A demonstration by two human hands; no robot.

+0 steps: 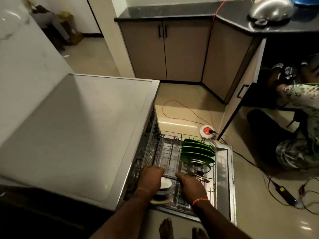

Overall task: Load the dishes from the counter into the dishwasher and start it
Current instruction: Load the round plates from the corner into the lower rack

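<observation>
A: Nearest the camera, two bare feet [166, 227] are seen on the floor tiles, and above them two forearms are stretched out over the lowered dishwasher door [224, 169].

B: What is held?

A: The left hand [151, 176] is laid over the near rail of the pulled-out lower rack [213, 190], with a pale plate [166, 184] standing on edge just under it. Whether the plate or only the rail is gripped cannot be told; the fingers are bent downward and hidden. The right hand [190, 186] is curled down onto the rack wires just beside it, and nothing separate can be made out in it. An orange thread [200, 200] is worn at that wrist.

B: And what has been loaded?

A: Further in, a glass lid [196, 165] is propped in the rack, and behind it four green plates [197, 151] are stood in a row. The rack's left half looks unfilled.

B: So how far along is it judged to be?

A: Partly done, it is thought. The door is down, the rack is out, so nothing has been started. Farther off, a steel wok [271, 10] is seen upside down on the dark counter [172, 12]; it may be left to load.

B: Anything else?

A: An orange cable [186, 109] is run across the floor to a round socket reel [207, 131], and at the right a second person in a patterned garment [298, 100] is crouched at an open cupboard.
</observation>
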